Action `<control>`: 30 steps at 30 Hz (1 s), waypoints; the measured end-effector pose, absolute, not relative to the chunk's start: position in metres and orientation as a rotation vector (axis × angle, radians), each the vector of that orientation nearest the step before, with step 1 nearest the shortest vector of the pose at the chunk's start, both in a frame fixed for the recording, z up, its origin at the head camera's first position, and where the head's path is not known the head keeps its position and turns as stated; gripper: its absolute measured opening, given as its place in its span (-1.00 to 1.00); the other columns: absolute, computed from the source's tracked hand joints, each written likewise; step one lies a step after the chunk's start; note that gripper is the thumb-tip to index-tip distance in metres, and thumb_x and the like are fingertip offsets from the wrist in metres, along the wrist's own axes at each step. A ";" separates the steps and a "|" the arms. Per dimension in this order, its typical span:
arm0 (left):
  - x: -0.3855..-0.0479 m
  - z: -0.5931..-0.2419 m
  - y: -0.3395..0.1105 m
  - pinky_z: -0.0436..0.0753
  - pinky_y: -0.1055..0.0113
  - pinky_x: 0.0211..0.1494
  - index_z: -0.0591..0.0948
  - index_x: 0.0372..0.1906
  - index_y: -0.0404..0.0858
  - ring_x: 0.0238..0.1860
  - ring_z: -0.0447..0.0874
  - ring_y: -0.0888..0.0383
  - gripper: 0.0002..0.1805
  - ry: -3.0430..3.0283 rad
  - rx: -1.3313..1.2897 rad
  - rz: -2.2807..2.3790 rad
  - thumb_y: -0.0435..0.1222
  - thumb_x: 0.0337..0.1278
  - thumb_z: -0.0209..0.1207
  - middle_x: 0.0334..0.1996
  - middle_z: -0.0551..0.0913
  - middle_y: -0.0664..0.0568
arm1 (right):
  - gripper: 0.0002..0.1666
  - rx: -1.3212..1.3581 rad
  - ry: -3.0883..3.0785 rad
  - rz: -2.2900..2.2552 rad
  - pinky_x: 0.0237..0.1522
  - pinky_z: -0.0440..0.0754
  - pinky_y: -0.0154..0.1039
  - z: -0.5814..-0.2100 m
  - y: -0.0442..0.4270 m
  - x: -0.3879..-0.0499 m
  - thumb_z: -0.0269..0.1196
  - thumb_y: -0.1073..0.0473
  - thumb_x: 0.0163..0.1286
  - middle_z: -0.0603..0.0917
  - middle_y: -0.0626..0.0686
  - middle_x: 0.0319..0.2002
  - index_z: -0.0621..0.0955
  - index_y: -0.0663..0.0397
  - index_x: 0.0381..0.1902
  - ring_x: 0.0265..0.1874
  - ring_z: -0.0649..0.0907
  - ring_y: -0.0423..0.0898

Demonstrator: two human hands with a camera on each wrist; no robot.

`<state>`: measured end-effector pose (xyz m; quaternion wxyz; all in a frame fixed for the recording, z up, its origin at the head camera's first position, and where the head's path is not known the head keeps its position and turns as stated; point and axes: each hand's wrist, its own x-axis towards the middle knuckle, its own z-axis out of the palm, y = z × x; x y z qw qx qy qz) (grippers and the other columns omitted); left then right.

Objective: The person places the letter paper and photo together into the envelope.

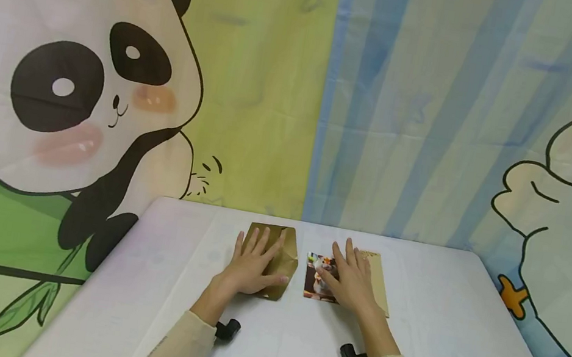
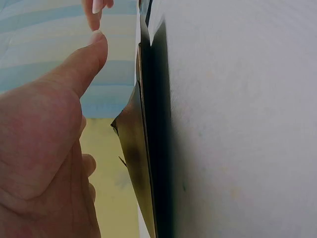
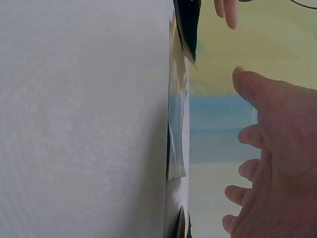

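In the head view my left hand point(image 1: 252, 267) is spread, palm down, over a brown paper envelope point(image 1: 286, 260) with a creased, raised flap on its right side. The left wrist view shows a gap between that hand point(image 2: 42, 144) and the envelope point(image 2: 136, 158). My right hand point(image 1: 355, 281), fingers extended, is over a small picture card point(image 1: 313, 282) showing a white animal figure, and a tan paper piece point(image 1: 380, 282) beside it. Air also separates the right hand point(image 3: 287, 144) from the items in the right wrist view. The hand covers where card and tan piece meet.
Both items lie on a white-covered table point(image 1: 461, 340), toward its far edge. A cartoon backdrop point(image 1: 268, 77) with a panda stands behind. Black wrist cameras point(image 1: 227, 330) sit at both sleeves.
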<state>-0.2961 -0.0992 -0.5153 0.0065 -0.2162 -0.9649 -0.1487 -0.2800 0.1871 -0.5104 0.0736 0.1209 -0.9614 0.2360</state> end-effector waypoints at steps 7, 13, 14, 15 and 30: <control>-0.298 -0.516 -0.103 -0.48 -0.38 0.56 -0.10 0.70 0.16 0.68 -0.41 -0.34 0.06 -3.012 -0.701 -0.553 0.43 0.27 0.07 0.71 -0.30 -0.20 | -0.08 0.433 -2.835 0.760 0.50 0.01 0.47 -0.510 0.184 -0.280 0.26 -0.19 0.51 0.01 0.37 0.65 0.25 0.10 0.62 0.57 0.14 0.47; -0.296 -0.506 -0.114 -0.38 -0.37 0.59 0.05 0.68 0.15 0.67 -0.49 -0.34 0.00 -3.026 -0.784 -0.671 0.29 0.28 0.23 0.71 -0.32 -0.19 | -0.08 0.510 -2.851 0.852 0.45 0.17 0.46 -0.510 0.178 -0.280 0.27 -0.21 0.50 0.02 0.31 0.66 0.24 0.04 0.63 0.55 0.20 0.46; -0.296 -0.505 -0.116 -0.36 -0.36 0.59 0.04 0.68 0.17 0.67 -0.49 -0.34 0.01 -3.037 -0.807 -0.686 0.26 0.26 0.26 0.70 -0.31 -0.19 | -0.08 0.515 -2.869 0.875 0.45 0.18 0.46 -0.509 0.176 -0.281 0.25 -0.23 0.51 -0.01 0.28 0.67 0.23 0.00 0.63 0.56 0.19 0.45; -0.296 -0.503 -0.119 -0.35 -0.36 0.60 0.05 0.68 0.15 0.67 -0.49 -0.34 0.02 -3.048 -0.832 -0.705 0.23 0.25 0.30 0.70 -0.30 -0.20 | -0.08 0.525 -2.886 0.892 0.45 0.18 0.46 -0.509 0.175 -0.281 0.24 -0.25 0.51 -0.03 0.27 0.68 0.21 -0.02 0.64 0.57 0.17 0.44; -0.299 -0.497 -0.141 -0.27 -0.35 0.61 0.18 0.66 0.06 0.68 -0.37 -0.33 0.08 -3.141 -0.827 -0.811 0.05 0.09 0.50 0.70 -0.17 -0.25 | -0.08 0.585 -2.969 0.976 0.44 0.27 0.41 -0.510 0.153 -0.279 0.20 -0.32 0.51 -0.07 0.12 0.70 0.18 -0.18 0.66 0.60 0.15 0.36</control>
